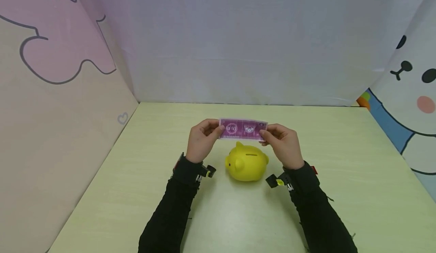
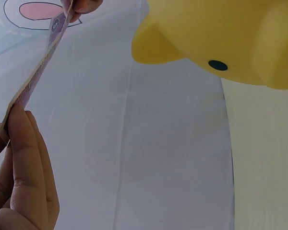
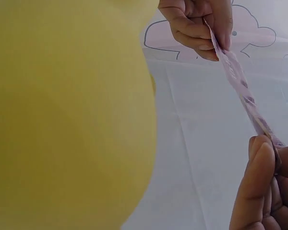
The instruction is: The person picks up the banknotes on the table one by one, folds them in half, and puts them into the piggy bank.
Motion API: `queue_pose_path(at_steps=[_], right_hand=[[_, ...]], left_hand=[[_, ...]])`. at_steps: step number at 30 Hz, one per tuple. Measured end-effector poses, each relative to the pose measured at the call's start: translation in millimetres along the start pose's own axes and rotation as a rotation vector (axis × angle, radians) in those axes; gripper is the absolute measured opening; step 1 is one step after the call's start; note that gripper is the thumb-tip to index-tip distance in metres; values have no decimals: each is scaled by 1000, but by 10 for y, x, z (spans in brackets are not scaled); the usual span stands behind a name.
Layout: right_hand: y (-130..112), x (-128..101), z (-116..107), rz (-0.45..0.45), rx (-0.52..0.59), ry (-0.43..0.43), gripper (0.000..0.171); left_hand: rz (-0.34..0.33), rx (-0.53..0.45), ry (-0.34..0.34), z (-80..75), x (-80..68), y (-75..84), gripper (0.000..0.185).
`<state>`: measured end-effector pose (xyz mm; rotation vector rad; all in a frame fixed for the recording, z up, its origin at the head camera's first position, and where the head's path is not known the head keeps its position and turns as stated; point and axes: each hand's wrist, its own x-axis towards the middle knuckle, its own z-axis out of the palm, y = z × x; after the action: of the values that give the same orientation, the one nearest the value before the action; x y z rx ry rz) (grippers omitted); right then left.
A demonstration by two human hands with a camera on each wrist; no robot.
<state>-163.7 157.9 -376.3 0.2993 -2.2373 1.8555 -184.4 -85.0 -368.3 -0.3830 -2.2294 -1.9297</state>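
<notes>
A purple play banknote (image 1: pixel 242 129) is stretched flat between both hands, above and behind a yellow piggy bank (image 1: pixel 246 164). My left hand (image 1: pixel 201 139) pinches its left end between thumb and fingers; my right hand (image 1: pixel 284 145) pinches the right end the same way. The piggy bank stands upright on the table, snout to the left, with a dark slot along its back. Seen edge-on in the left wrist view, the banknote (image 2: pixel 38 72) runs between the two hands. In the right wrist view the piggy bank (image 3: pixel 72 120) fills the left side, apart from the fingers.
The pale wooden table (image 1: pixel 102 192) reaches back to a whitish curtain (image 1: pixel 252 48). A pink and beige printed sheet (image 1: pixel 64 105) borders the left side, and one with a white cartoon animal (image 1: pixel 408 105) borders the right. Dark sleeves and wrist cameras flank the piggy bank.
</notes>
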Motion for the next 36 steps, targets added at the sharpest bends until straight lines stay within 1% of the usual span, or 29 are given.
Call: queue_pose_path(at_steps=[6, 9, 15, 19, 23, 28, 31, 36], right_hand=[[-20, 2, -10, 16, 3, 22, 21], [-22, 3, -10, 20, 4, 26, 21], [-34, -6, 7, 18, 18, 19, 21], [-39, -17, 22, 14, 27, 12, 21], [-41, -27, 36, 11, 31, 5, 20], [-47, -32, 56, 18, 16, -3, 21], [-54, -33, 68, 32, 8, -3, 22], [-63, -39, 84, 48, 11, -11, 23]], left_hand=[[-41, -136, -37, 1, -17, 74, 24], [-41, -168, -58, 4, -20, 83, 25], [-41, -131, -107, 17, -30, 62, 23], [-39, -90, -125, 42, -40, 60, 24], [-54, -58, -148, 65, -47, 54, 25], [-82, -87, -221, 93, -56, 64, 28], [-78, -104, -260, 108, -61, 76, 29], [-92, -102, -284, 125, -69, 85, 30]])
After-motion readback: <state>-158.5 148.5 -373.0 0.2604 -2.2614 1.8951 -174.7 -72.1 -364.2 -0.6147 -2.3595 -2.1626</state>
